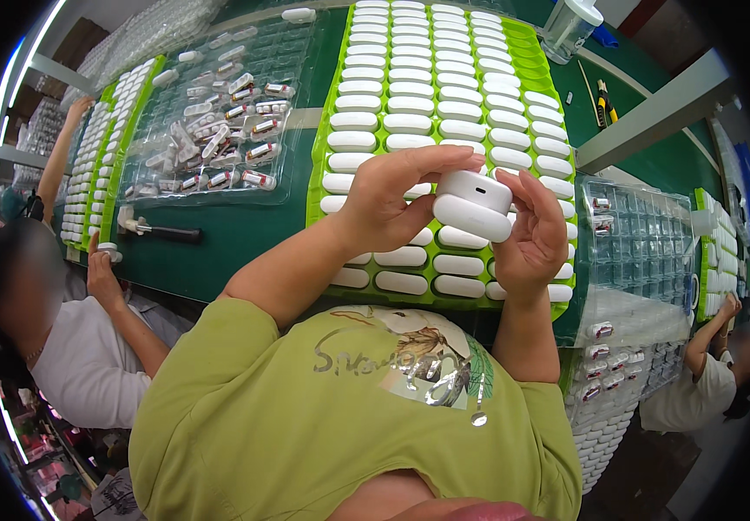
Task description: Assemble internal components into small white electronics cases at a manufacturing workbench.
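Between my two hands, above the green tray, is a white earphone charging case (472,217). It shows two rounded parts, one with a small dark port; it appears to be open. My left hand (385,195) grips its left side, fingers along the top edge and thumb below. On the other side, the fingers of my right hand (533,241) close around the right end. Under them, the bright green tray (316,187) holds rows of similar white cases (410,106), lying in slots. Several slots at its far right corner hold no case.
Left of the tray, a clear blister tray (154,139) carries loose small parts, with a black-handled hammer (171,234) nearby. A clear jar (569,33) stands far right, near a grey post (653,113). Another clear tray (640,260) lies right. Co-workers sit at both sides.
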A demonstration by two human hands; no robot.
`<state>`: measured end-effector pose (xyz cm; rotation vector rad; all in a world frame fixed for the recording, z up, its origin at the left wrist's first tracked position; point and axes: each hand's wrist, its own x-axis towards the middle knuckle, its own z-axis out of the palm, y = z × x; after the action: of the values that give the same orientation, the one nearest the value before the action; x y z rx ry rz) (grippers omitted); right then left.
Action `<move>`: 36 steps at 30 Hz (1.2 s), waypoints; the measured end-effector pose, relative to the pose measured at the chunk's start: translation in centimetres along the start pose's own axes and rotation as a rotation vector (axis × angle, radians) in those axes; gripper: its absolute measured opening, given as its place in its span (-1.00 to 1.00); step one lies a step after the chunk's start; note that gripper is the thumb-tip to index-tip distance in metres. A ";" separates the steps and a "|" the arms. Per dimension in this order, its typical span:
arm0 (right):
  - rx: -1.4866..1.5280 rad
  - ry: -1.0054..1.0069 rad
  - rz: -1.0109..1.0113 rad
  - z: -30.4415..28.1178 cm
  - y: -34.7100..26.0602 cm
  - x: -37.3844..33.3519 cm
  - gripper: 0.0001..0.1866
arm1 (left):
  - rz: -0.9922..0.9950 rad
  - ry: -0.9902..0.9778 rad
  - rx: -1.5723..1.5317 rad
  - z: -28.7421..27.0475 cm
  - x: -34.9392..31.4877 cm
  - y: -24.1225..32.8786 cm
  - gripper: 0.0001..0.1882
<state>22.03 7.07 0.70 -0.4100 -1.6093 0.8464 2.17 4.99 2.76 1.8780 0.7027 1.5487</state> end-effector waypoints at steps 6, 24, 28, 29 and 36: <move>0.317 0.161 0.449 1.1 -0.7 0.0 -0.74 | -0.303 0.097 -0.261 0.9 -0.2 -0.2 -0.42; 0.307 0.216 0.799 1.7 -1.0 0.5 -0.84 | -0.261 0.043 0.263 1.2 -0.8 -0.4 -0.20; 0.152 0.053 0.831 1.0 -0.9 0.4 -0.77 | -0.274 -0.027 0.334 0.6 -1.0 -0.7 -0.17; 0.153 0.057 0.832 1.1 -0.8 0.4 -0.77 | -0.306 -0.082 0.304 0.4 -1.0 -0.7 -0.17; 0.044 0.004 0.525 0.7 -0.1 0.4 -0.69 | -0.351 -0.170 0.237 0.9 -0.9 -0.3 -0.25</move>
<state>21.30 7.07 1.10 -0.8222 -1.4939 1.2686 2.90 4.42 1.82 1.9003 1.1075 1.1111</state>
